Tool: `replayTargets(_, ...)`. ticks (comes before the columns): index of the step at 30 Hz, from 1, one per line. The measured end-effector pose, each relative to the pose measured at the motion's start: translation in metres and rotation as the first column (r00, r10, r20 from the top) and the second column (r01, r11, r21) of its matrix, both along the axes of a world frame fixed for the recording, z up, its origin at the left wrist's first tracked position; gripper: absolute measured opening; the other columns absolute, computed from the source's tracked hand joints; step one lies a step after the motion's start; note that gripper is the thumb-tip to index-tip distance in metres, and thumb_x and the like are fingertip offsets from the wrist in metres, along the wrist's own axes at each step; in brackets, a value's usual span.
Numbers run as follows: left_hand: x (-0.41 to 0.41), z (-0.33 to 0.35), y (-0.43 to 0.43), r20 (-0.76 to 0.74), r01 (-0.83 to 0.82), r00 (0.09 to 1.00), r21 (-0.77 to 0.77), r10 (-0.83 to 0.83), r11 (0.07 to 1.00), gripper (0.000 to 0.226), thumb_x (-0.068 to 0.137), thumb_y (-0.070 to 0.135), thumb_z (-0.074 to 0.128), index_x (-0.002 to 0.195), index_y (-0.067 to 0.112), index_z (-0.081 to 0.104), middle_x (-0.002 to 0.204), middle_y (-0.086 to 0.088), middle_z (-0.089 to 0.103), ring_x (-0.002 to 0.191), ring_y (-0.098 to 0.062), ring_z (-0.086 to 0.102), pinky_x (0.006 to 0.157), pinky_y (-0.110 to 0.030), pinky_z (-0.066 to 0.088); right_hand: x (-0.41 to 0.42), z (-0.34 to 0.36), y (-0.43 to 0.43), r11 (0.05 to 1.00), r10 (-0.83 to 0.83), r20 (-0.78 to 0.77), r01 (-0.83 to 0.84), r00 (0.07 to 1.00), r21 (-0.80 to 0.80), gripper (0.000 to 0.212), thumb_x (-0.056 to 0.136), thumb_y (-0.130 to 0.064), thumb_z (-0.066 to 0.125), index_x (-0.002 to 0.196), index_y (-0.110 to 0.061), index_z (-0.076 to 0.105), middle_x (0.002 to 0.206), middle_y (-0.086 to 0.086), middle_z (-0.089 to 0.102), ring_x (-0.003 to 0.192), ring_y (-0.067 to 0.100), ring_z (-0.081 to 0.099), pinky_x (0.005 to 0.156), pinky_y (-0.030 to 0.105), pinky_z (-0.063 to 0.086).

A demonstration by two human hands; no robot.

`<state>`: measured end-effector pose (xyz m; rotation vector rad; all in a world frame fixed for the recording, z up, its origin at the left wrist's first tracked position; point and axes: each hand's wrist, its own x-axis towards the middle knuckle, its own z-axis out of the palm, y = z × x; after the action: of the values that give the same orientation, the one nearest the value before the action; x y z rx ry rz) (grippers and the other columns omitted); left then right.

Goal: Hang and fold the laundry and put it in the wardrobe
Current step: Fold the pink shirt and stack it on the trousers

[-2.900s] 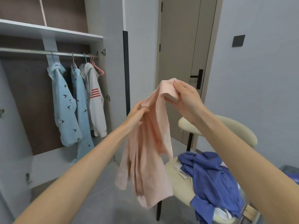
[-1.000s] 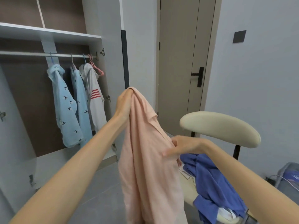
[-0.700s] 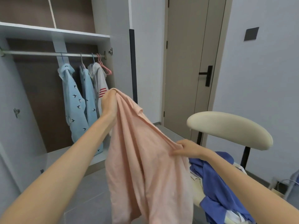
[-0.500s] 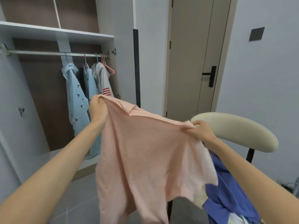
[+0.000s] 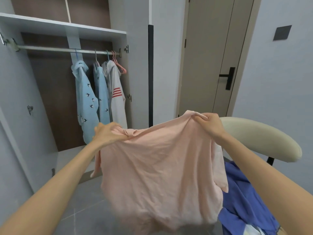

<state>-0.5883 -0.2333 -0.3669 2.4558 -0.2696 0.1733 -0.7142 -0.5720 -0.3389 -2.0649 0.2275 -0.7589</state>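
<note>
Spreading done: pink shirt [image 5: 160, 167] went from a bunched drape off the left hand [image 5: 108, 134] to stretched wide between both hands, in the air before the open wardrobe. Right hand [image 5: 211, 124] had moved up to the far shoulder. Fingers [image 5: 200, 118] of both hands curled tight, pinching the top edge. Shirt looked ready for hanging; spare pink hanger [image 5: 121, 68] waited on the rail [image 5: 59, 50]. Blue garment [image 5: 240, 192] remained on the chair [image 5: 262, 141]
</note>
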Motion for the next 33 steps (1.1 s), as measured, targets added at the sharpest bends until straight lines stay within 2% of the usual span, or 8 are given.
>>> replayTargets(3,0.002,-0.015,0.002,0.022,-0.032,0.999,-0.132,0.036,0.991,0.01,0.084,0.033,0.065,0.088,0.024,0.063,0.118,-0.017,0.052,0.125,-0.031,0.031,0.1,-0.036,0.026,0.003,-0.002,0.001,0.999,0.023,-0.028,-0.024,0.999,-0.038,0.048,0.08,-0.044,0.069,0.061,-0.003,0.053,0.06,0.0,0.04,0.061,0.015,0.035,0.062,0.03,0.024)
replayTargets(12,0.001,-0.014,-0.002,-0.083,0.096,0.986,-0.409,-0.142,0.907,0.017,0.094,0.022,0.045,0.085,0.01,0.053,0.089,-0.007,0.053,0.085,-0.019,0.046,0.073,-0.033,0.032,0.008,-0.012,0.0,0.974,0.055,-0.21,-0.099,0.976,-0.205,0.053,0.089,-0.045,0.061,0.059,-0.021,0.026,0.056,-0.003,0.026,0.056,0.014,0.024,0.054,0.032,0.015)
replayTargets(17,-0.002,-0.015,-0.003,0.09,0.221,0.975,-0.295,-0.203,0.93,0.017,0.087,0.037,0.065,0.087,0.02,0.064,0.081,0.005,0.063,0.077,-0.009,0.056,0.066,-0.023,0.042,0.021,-0.018,-0.011,0.671,-0.292,-0.327,-0.052,0.899,-0.74,0.039,0.102,-0.039,0.037,0.074,-0.018,0.055,0.075,-0.001,0.054,0.076,0.024,0.055,0.062,0.034,0.041)
replayTargets(19,-0.001,-0.018,-0.005,0.122,0.22,0.974,-0.298,-0.191,0.929,0.027,0.09,0.034,0.061,0.075,0.012,0.065,0.068,-0.008,0.058,0.066,-0.016,0.051,0.061,-0.026,0.037,0.028,-0.023,-0.013,0.601,-0.368,-0.347,-0.064,0.863,-0.797,0.039,0.102,-0.035,0.036,0.069,-0.019,0.05,0.08,0.001,0.053,0.081,0.027,0.056,0.064,0.034,0.042)
replayTargets(23,0.01,-0.017,-0.011,0.163,0.141,0.983,-0.347,-0.089,0.927,0.032,0.095,0.027,0.052,0.066,0.011,0.051,0.065,-0.016,0.043,0.064,-0.021,0.038,0.062,-0.031,0.028,0.06,-0.039,-0.012,0.82,-0.269,-0.436,-0.034,0.859,-0.572,0.03,0.097,-0.017,0.04,0.071,-0.01,0.053,0.078,0.011,0.06,0.077,0.031,0.058,0.065,0.033,0.043)
replayTargets(26,0.021,-0.015,-0.014,0.172,0.091,0.985,-0.376,-0.027,0.922,0.035,0.097,0.027,0.048,0.074,0.005,0.062,0.068,-0.016,0.055,0.066,-0.023,0.046,0.06,-0.032,0.032,0.089,-0.05,-0.002,0.997,-0.04,-0.397,0.01,0.917,-0.077,0.027,0.099,-0.018,0.038,0.083,-0.006,0.057,0.078,0.008,0.059,0.071,0.026,0.065,0.063,0.03,0.053)
replayTargets(29,0.03,-0.011,-0.018,0.176,0.037,0.983,-0.45,0.048,0.892,0.038,0.096,0.029,0.05,0.076,-0.001,0.061,0.072,-0.016,0.054,0.069,-0.022,0.045,0.063,-0.031,0.032,0.119,-0.052,0.009,0.979,0.081,-0.3,-0.019,0.95,0.205,0.024,0.101,-0.018,0.035,0.083,-0.01,0.05,0.078,0.008,0.055,0.082,0.028,0.06,0.075,0.043,0.052)
replayTargets(33,0.04,0.005,-0.028,0.155,0.052,0.987,-0.587,0.049,0.808,0.034,0.095,0.036,0.054,0.089,0.005,0.067,0.083,-0.012,0.061,0.075,-0.018,0.051,0.068,-0.029,0.04,0.145,-0.034,0.009,0.955,0.124,-0.201,-0.062,0.972,0.29,0.027,0.103,-0.027,0.03,0.106,-0.013,0.053,0.097,0.004,0.054,0.09,0.021,0.051,0.075,0.031,0.042)
